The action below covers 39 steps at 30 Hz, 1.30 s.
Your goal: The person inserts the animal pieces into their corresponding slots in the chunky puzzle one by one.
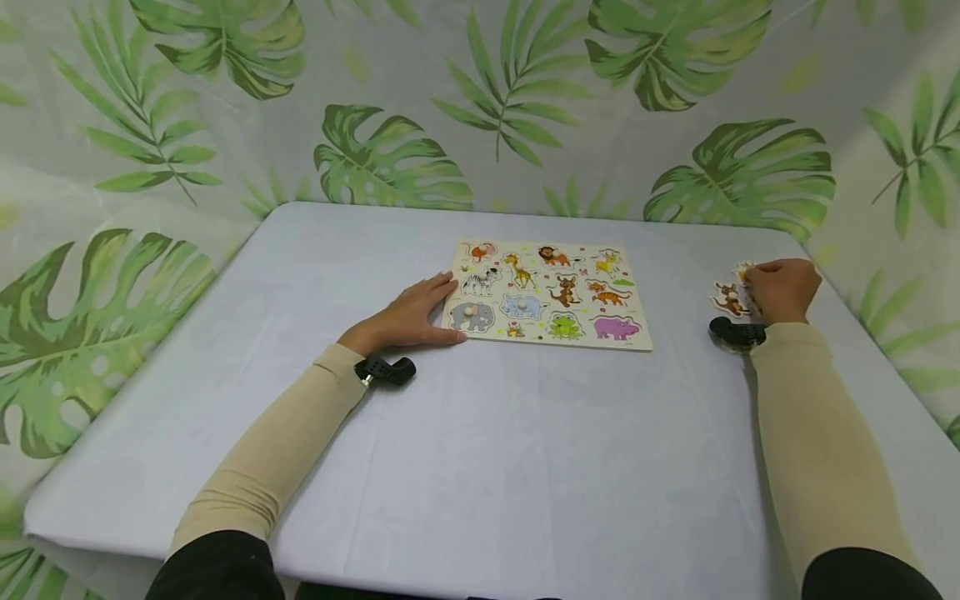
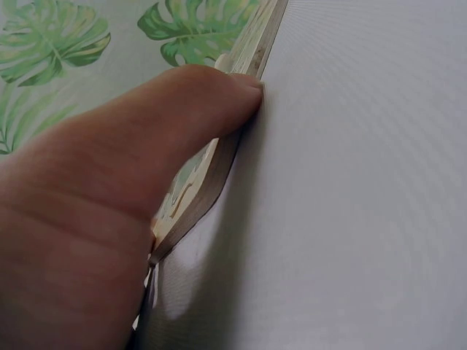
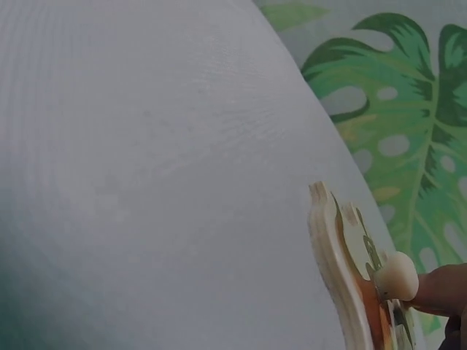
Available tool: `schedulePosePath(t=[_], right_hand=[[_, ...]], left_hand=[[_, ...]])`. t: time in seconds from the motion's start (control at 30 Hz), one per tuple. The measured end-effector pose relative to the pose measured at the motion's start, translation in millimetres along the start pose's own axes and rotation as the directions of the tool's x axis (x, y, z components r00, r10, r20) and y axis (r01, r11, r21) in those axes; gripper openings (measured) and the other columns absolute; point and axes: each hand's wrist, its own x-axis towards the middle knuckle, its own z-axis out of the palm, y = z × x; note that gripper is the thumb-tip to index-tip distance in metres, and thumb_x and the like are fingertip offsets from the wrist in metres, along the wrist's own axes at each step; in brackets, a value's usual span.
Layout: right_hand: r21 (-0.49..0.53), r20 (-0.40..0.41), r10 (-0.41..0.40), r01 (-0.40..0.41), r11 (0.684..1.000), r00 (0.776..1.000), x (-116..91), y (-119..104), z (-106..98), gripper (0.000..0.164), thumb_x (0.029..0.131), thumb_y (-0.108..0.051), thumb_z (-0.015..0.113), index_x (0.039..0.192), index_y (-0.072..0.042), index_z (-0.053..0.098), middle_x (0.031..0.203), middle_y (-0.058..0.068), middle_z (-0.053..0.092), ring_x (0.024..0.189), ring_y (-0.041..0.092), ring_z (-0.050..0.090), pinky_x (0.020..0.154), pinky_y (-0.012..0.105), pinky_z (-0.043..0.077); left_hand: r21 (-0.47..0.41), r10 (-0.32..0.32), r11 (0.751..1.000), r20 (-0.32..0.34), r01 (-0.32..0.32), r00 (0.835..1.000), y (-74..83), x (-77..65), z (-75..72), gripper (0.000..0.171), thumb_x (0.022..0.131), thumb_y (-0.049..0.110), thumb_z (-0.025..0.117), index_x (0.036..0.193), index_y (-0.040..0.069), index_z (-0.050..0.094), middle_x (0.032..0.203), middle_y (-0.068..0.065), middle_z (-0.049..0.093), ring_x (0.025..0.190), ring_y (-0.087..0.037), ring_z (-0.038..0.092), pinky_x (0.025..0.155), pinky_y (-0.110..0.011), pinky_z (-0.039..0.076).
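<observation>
A wooden animal peg-puzzle board point(image 1: 506, 334) lies on the table. My left hand point(image 1: 408, 312) rests at its left edge, fingers along that side and thumb by the near corner. In the left wrist view the thumb point(image 2: 197, 102) presses against the board's edge. An elephant piece point(image 1: 480, 323) with a round knob sits near that thumb. At the far right my right hand point(image 1: 784, 287), fingers curled, pinches a pale yellow puzzle piece point(image 1: 743, 270), partly hidden by the fingers. Beside it lies a brown animal piece point(image 1: 727, 298). A fingertip point(image 3: 438, 290) is close behind a piece's knob point(image 3: 398, 275).
A white cloth covers the table point(image 1: 480, 467). Leaf-printed fabric point(image 1: 510, 92) hangs behind it and down the sides. Dark wrist cameras point(image 1: 386, 371) are strapped to both wrists. The right hand is near the table's right edge.
</observation>
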Motion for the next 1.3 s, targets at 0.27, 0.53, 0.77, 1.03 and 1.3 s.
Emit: schedulePosePath(t=[0.27,0.53,0.77,1.03,1.3], right_hand=[[-0.046,-0.046,-0.058,0.055,0.997,0.997,8,7,6,0.038,0.093,-0.018,0.051,0.112,0.012,0.066,0.1,0.027,0.066,0.11,0.044,0.052,0.093,0.053,0.041],[-0.019,-0.041,-0.021,0.02,1.0,0.999,5,4,3,0.043,0.095,-0.022,0.05,0.117,0.012,0.064,0.116,0.03,0.058,0.116,0.043,0.047,0.098,0.052,0.037],[0.005,-0.048,-0.015,0.015,1.0,0.999,7,-3,3,0.045,0.094,-0.025,0.051,0.119,0.01,0.063,0.112,0.026,0.059,0.118,0.04,0.046,0.1,0.051,0.036],[0.023,-0.061,0.016,-0.014,1.0,0.998,9,-19,-1,0.046,0.094,-0.033,0.054,0.122,0.002,0.065,0.101,0.01,0.061,0.105,0.03,0.051,0.084,0.038,0.045],[0.087,-0.054,0.05,-0.045,0.995,0.997,12,-35,2,0.048,0.093,-0.036,0.056,0.123,0.001,0.065,0.112,0.007,0.06,0.128,0.034,0.042,0.107,0.045,0.035]], left_hand=[[0.004,0.003,1.0,-0.005,-0.003,1.0,-2.5,2.3,1.3,0.1,0.082,0.058,0.066,0.155,0.011,0.018,0.162,-0.005,0.009,0.148,-0.027,0.007,0.117,-0.049,0.01],[0.002,0.002,1.0,-0.002,-0.002,1.0,-1.9,1.9,1.4,0.098,0.082,0.058,0.065,0.155,0.011,0.019,0.162,-0.005,0.009,0.147,-0.027,0.007,0.117,-0.048,0.011],[-0.003,0.007,1.0,0.0,-0.007,1.0,-1.9,1.5,1.3,0.099,0.082,0.058,0.066,0.155,0.011,0.019,0.162,-0.005,0.009,0.147,-0.027,0.008,0.116,-0.049,0.012],[0.016,0.006,1.0,0.004,-0.006,1.0,-1.1,2.1,1.3,0.099,0.082,0.058,0.065,0.155,0.009,0.019,0.162,-0.007,0.01,0.147,-0.029,0.008,0.117,-0.049,0.011],[0.014,0.0,1.0,0.001,0.0,1.0,-1.2,2.1,1.1,0.1,0.082,0.058,0.065,0.155,0.01,0.019,0.162,-0.006,0.01,0.147,-0.028,0.007,0.117,-0.049,0.011]])
